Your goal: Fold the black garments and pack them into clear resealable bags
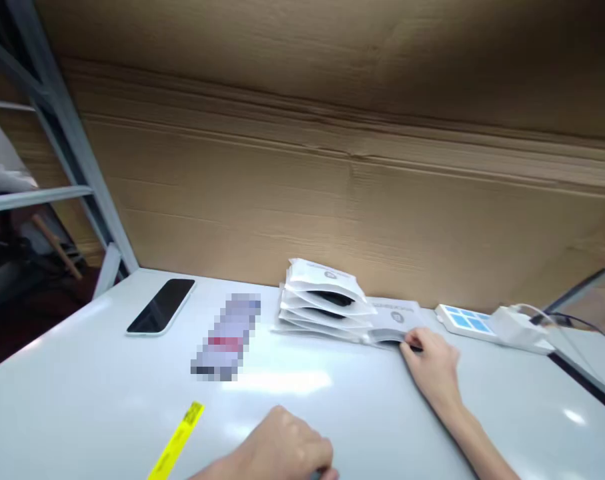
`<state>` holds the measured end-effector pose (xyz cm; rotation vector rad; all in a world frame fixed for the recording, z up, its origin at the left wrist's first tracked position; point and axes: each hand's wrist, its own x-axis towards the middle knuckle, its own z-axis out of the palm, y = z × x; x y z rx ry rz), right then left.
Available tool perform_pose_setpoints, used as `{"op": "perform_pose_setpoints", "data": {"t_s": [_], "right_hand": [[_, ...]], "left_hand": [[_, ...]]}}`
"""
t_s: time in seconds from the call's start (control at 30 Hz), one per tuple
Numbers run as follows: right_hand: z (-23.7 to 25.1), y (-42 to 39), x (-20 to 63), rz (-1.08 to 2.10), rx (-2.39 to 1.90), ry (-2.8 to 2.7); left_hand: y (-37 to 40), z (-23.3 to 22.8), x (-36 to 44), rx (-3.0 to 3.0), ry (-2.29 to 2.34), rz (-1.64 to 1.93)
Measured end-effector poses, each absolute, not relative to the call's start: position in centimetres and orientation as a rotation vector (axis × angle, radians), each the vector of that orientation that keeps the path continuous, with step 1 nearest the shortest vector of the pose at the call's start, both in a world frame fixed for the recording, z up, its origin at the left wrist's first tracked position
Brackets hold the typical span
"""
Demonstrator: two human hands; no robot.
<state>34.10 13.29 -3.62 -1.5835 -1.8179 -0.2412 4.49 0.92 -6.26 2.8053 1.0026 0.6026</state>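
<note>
Right hand [432,370] reaches to the pouch stack [327,300] mid-table; fingertips pinch the low flat pouch [395,320] at its near edge. Left hand [282,450] curled shut w/ nothing seen inside, well apart from stack.

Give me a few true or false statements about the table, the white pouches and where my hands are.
1. The right hand touches a flat pouch beside the stack of white pouches. True.
2. The phone lies screen-up to the right of the stack. False: it lies left of it.
3. The left hand holds the yellow strip. False: the strip lies apart on the table.
4. A cardboard wall stands behind the table. True.
</note>
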Motion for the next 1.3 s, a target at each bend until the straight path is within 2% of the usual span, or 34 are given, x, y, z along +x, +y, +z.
{"op": "perform_pose_setpoints", "data": {"t_s": [1.3], "right_hand": [[-3.5, 13.2, 34.2, -0.171, -1.647, -1.800]], "left_hand": [[0.1, -3.5, 4.4, 2.647, 1.078, 0.555]]}}
